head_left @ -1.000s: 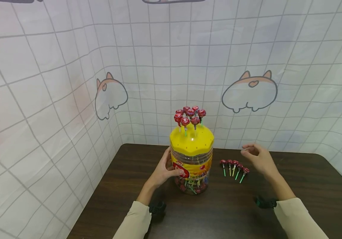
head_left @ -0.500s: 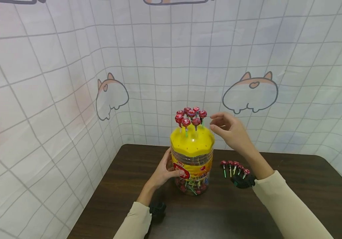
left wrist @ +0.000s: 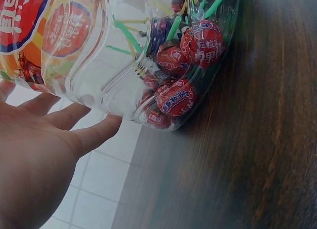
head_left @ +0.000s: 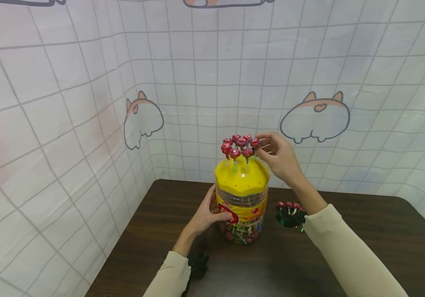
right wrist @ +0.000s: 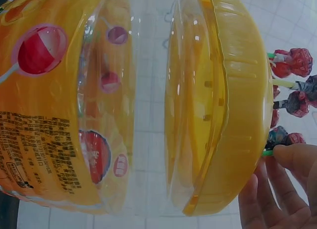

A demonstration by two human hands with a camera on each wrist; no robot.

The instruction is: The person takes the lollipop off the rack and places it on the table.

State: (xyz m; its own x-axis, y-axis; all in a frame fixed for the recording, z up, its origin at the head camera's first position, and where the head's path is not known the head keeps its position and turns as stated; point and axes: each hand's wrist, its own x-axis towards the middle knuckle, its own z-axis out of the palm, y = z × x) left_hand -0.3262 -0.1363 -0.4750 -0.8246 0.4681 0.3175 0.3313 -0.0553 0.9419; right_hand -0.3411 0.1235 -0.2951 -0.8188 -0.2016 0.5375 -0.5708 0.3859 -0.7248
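Observation:
A clear plastic jar with a yellow lid stands upright on the table. Several red-wrapped lollipops stick up from holes in the lid, and more lie loose inside the jar's bottom. My left hand holds the jar's left side, thumb across the label and fingers round the back. At the lid's right edge my right hand pinches the rightmost standing lollipop just below its head. In the right wrist view its green stick meets the lid, with the thumb against the wrapper.
Several loose lollipops lie on the dark wooden table right of the jar, partly hidden by the right wrist's black camera. A white grid-patterned curtain hangs behind and to the left.
My right hand has moved left and up from beside the loose lollipops to the lid, and now pinches the rightmost standing lollipop. The left hand keeps its hold on the jar.

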